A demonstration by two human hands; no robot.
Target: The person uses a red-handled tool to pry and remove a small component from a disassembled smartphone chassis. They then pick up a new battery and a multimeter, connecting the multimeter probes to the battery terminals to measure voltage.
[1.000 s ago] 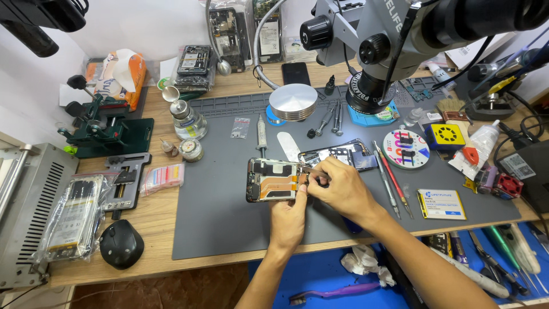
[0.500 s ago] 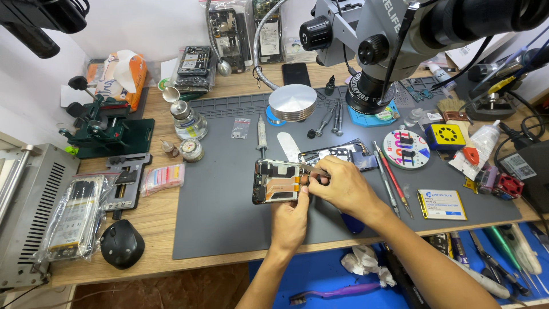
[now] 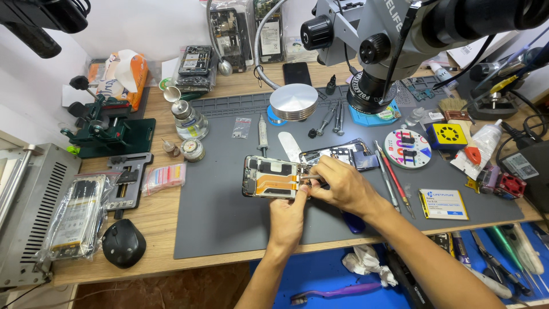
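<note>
While the opened phone (image 3: 273, 177) has slid slightly right on the grey mat (image 3: 217, 229) of your worktop, your left hand (image 3: 287, 217) steadies its lower edge and your right hand (image 3: 337, 184) has its grip pinched closed on a small part at its right end.

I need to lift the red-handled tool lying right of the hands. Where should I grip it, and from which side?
Probably best taken at the red handle, pinched across its width from above. The tool lies flat on the grey mat, running from far-left to near-right, with thin tweezers close on its left. Coming from the right side, away from the right hand, leaves more room.
</note>
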